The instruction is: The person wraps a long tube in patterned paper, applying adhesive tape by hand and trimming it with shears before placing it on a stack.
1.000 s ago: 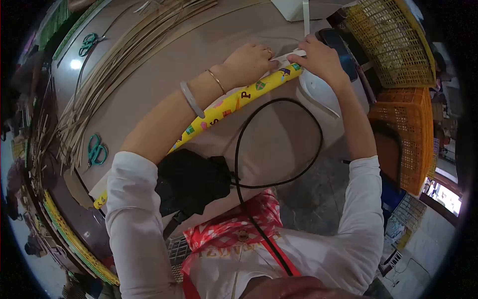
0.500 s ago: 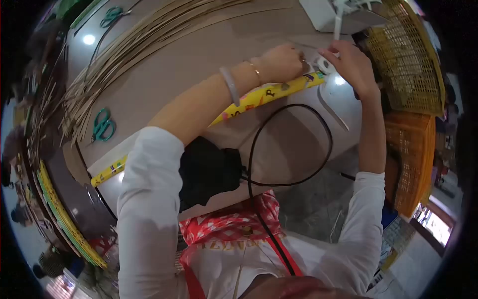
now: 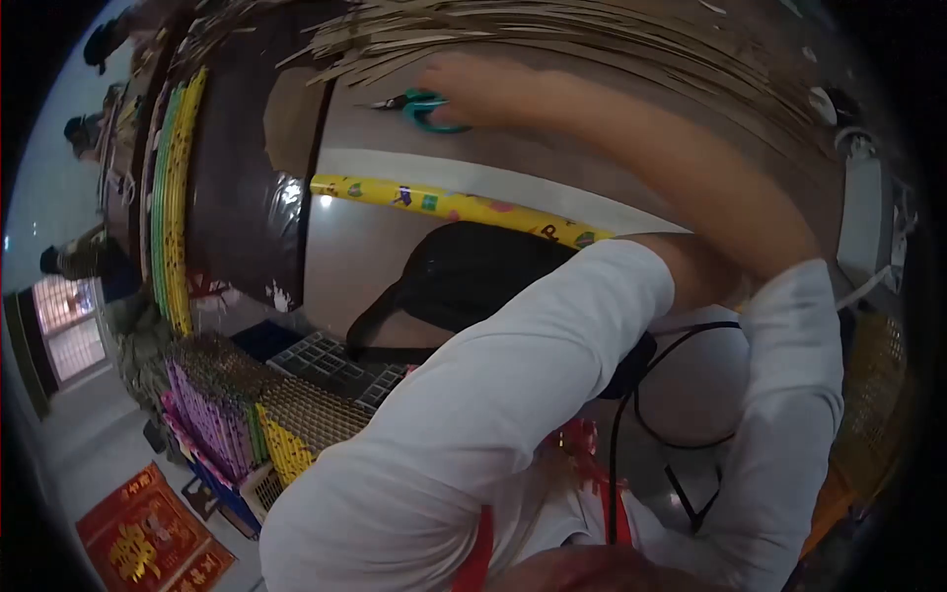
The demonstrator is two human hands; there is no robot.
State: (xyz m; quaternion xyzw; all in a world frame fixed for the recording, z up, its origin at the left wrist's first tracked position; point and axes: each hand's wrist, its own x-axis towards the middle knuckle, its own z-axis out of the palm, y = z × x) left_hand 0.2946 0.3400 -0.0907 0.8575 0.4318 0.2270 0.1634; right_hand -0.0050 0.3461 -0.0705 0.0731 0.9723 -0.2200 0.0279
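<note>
My right hand (image 3: 469,91) reaches far across to the left, its fingers closed on the teal handles of a pair of scissors (image 3: 426,111). The metal blades point left, just above the table. My left forearm (image 3: 695,271) passes beneath my right arm, which hides the left hand. Running from the left table edge towards my left sleeve is a yellow patterned tube (image 3: 454,205), with a white strip (image 3: 513,181) along its far side. The tube's right end is covered by my arms.
Thin brown strips (image 3: 592,39) lie in a long bundle along the far side. A black cloth-like item (image 3: 473,276) rests on the near side, by a black cable (image 3: 621,424). Yellow and green rods (image 3: 178,207) stand at left. A white device (image 3: 863,207) is at right.
The view has swung left. My right hand has left the white tape roll at the tube's right end, crossed over my left arm and taken hold of the scissors.
</note>
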